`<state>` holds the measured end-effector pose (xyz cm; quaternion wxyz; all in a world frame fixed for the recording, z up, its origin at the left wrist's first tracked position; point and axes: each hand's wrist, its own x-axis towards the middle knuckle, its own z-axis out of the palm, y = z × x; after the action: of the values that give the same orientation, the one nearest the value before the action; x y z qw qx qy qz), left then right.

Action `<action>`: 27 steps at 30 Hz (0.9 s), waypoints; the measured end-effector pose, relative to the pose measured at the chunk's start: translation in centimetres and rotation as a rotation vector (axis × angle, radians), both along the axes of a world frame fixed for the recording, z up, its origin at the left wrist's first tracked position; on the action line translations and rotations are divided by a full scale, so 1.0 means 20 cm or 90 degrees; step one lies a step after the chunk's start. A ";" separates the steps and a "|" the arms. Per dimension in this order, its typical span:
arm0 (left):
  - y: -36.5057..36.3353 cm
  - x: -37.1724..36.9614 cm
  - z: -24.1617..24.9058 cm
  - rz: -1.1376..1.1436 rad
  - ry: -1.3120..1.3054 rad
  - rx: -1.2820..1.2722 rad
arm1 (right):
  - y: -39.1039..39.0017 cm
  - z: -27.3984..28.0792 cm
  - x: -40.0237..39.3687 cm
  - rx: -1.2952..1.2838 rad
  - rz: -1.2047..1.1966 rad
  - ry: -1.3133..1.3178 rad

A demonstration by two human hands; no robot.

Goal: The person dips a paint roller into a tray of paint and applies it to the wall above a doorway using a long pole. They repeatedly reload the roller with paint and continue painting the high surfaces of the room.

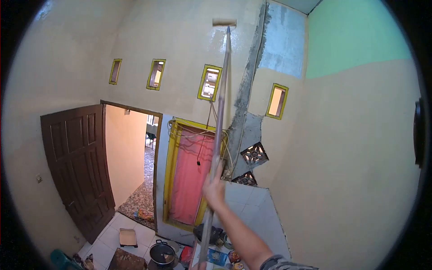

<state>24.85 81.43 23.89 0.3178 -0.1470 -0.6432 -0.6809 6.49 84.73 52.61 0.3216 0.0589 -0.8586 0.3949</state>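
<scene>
A paint roller (224,23) on a long pole (220,112) is raised high against the beige wall, with a shiny wet-looking patch of wall around its head. My right hand (213,191) is wrapped round the middle of the pole, its forearm coming up from the lower right. Lower on the same pole, at the bottom edge of the view, only a small part of my left hand (199,266) shows, closed round it. The pole slants up past a small yellow-framed window opening (209,83) and a pink curtain (191,180).
A brown door (78,168) stands ajar at left. Loose cables (193,127) hang over the curtained frame. Grey unfinished plaster (245,99) runs down the wall. On the floor are a black pot (162,254), a shallow cardboard box (128,237) and other household items.
</scene>
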 end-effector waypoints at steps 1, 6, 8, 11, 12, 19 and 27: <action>-0.07 -0.01 -0.12 0.002 0.004 0.000 | -0.05 -0.11 0.05 -0.014 0.009 -0.014; -0.53 0.00 -0.10 -0.068 -0.376 -0.087 | -0.32 0.07 0.00 -0.054 0.086 -0.008; -0.66 -0.14 0.25 -0.124 -0.417 -0.136 | -0.39 0.28 -0.17 -0.037 0.066 0.050; -0.66 -0.23 0.80 -0.142 -0.313 -0.016 | -0.45 0.61 -0.47 0.018 0.032 0.219; -0.65 -0.27 0.95 -0.152 -0.356 0.009 | -0.45 0.74 -0.55 0.022 0.049 0.210; -0.66 -0.52 1.68 -0.154 -0.319 -0.008 | -0.47 1.54 -0.74 0.011 0.066 0.137; -0.57 -0.73 1.55 -0.054 -0.100 -0.084 | -0.42 1.56 -0.70 0.041 0.024 0.152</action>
<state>10.29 70.03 54.90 0.2266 -0.1406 -0.7028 -0.6595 -7.57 76.26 83.82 0.4122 0.1322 -0.8250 0.3633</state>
